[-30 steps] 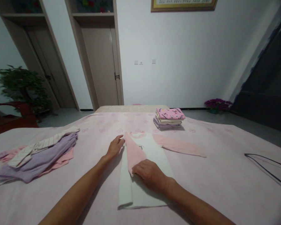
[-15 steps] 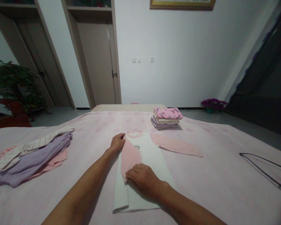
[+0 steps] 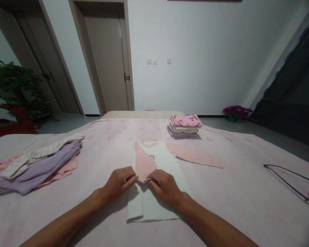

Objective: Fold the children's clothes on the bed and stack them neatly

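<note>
- Since the earlier frame, the left hand [image 3: 118,181] is being brought back from the shoulder of the top [image 3: 167,161] to the cuff end of the folded sleeve [image 3: 143,164], just beside the right hand [image 3: 164,187].
- The cuff end is being pinched in a closed grip by both hands, one at each corner, seemingly so that the cloth is being held flat and square.
- The top is lying face up on the bed [image 3: 221,206], directly in front of the person, collar away.
- The folded sleeve is being kept slanted across the white body, inside its outline.
- The other sleeve [image 3: 195,156] is being left stretched out to the right, untouched.
- A stack of folded clothes [image 3: 185,125] is being kept well apart at the far edge, a loose pile of clothes [image 3: 38,164] at the left, and a wire hanger [image 3: 290,178] at the right.
</note>
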A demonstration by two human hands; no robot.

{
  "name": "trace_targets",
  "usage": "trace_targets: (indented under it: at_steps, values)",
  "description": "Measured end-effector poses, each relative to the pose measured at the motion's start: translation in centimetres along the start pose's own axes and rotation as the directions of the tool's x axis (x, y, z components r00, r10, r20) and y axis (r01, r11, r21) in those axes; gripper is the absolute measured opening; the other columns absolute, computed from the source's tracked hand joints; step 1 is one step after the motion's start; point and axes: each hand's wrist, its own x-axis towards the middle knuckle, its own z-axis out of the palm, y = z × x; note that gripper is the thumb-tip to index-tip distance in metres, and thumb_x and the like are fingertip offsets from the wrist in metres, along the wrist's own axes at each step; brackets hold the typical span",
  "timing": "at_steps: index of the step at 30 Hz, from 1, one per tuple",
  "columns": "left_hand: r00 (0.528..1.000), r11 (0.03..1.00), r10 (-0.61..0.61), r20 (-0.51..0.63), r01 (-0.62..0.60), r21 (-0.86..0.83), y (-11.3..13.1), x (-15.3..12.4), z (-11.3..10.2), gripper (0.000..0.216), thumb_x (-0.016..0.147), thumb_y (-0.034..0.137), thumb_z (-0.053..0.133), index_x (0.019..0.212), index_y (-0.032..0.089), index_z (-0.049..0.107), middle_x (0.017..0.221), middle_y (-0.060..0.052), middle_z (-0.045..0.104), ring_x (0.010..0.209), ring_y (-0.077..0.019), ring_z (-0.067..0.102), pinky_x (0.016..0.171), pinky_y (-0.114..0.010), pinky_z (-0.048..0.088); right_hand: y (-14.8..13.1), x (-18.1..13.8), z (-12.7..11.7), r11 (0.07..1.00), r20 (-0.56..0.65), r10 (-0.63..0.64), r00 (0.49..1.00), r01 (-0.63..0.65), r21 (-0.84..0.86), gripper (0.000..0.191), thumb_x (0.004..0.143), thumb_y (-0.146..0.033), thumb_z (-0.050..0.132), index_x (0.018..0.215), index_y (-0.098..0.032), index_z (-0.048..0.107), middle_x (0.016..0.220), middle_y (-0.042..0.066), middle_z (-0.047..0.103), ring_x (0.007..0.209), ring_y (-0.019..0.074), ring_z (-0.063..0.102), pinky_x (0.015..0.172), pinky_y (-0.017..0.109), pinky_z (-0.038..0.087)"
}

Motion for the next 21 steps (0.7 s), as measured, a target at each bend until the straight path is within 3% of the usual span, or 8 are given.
trace_targets:
  at_steps: [3, 7, 12, 17, 21]
  values:
    - [0.965, 0.982, 0.164, 0.206, -0.18, 0.063, 2.3, -3.4, -0.5, 0.019, 0.091, 0.04, 0.059, 0.086, 0.022, 0.063, 0.079, -0.001, 0.064, 0.072, -0.0153, 0.057, 0.067, -0.027, 0.04, -0.1, 0.1, 0.0, 1.0, 0.001, 0.024, 1.0, -0.024, 0.02, 0.01, 0.092, -0.02, 0.059, 0.09, -0.021, 0.069, 0.086, 0.002, 0.072, 0.083, 0.0161, 0.065, 0.077, 0.027, 0.045]
    - [0.937, 0.951, 0.168, 0.307, -0.236, 0.201, 4.3, -4.7, -0.1, 0.017, 0.084, 0.037, 0.068, 0.087, 0.023, 0.059, 0.086, -0.002, 0.065, 0.076, -0.0179, 0.056, 0.068, -0.031, 0.039, -0.2, 0.1, 0.0, 1.0, 0.002, 0.009, 1.0, -0.009, 0.023, 0.01, 0.092, -0.02, 0.059, 0.091, -0.021, 0.069, 0.086, 0.002, 0.071, 0.083, 0.0162, 0.064, 0.078, 0.028, 0.046]
    - [0.952, 0.944, 0.179, 0.248, -0.237, 0.228, 5.2, -4.3, 0.8, 0.013, 0.092, 0.022, 0.053, 0.08, 0.021, 0.058, 0.079, -0.002, 0.064, 0.071, -0.0167, 0.055, 0.064, -0.032, 0.037, -0.3, 0.0, -0.1, 1.0, -0.014, -0.007, 1.0, 0.007, 0.017, 0.012, 0.092, -0.02, 0.057, 0.09, -0.022, 0.068, 0.085, 0.002, 0.071, 0.081, 0.016, 0.063, 0.076, 0.028, 0.046]
    - [0.979, 0.977, 0.157, 0.131, -0.173, 0.125, 5.5, -4.2, 1.5, 0.012, 0.094, 0.023, 0.052, 0.087, 0.021, 0.061, 0.08, -0.003, 0.066, 0.075, -0.017, 0.057, 0.069, -0.031, 0.041, -0.8, 0.1, -0.5, 0.995, -0.066, -0.093, 0.993, 0.094, 0.013, 0.011, 0.094, -0.022, 0.057, 0.093, -0.021, 0.067, 0.084, 0.004, 0.068, 0.081, 0.0175, 0.061, 0.075, 0.03, 0.044]
    - [0.974, 0.985, 0.159, 0.163, -0.168, 0.043, 5.7, -4.2, 2.0, 0.011, 0.093, 0.021, 0.053, 0.088, 0.022, 0.063, 0.087, -0.003, 0.069, 0.078, -0.0161, 0.059, 0.072, -0.029, 0.044, -1.2, 0.0, -0.4, 0.981, -0.016, -0.187, 0.982, 0.186, -0.055, 0.009, 0.092, -0.02, 0.058, 0.093, -0.02, 0.067, 0.085, 0.005, 0.067, 0.08, 0.0185, 0.058, 0.072, 0.031, 0.041]
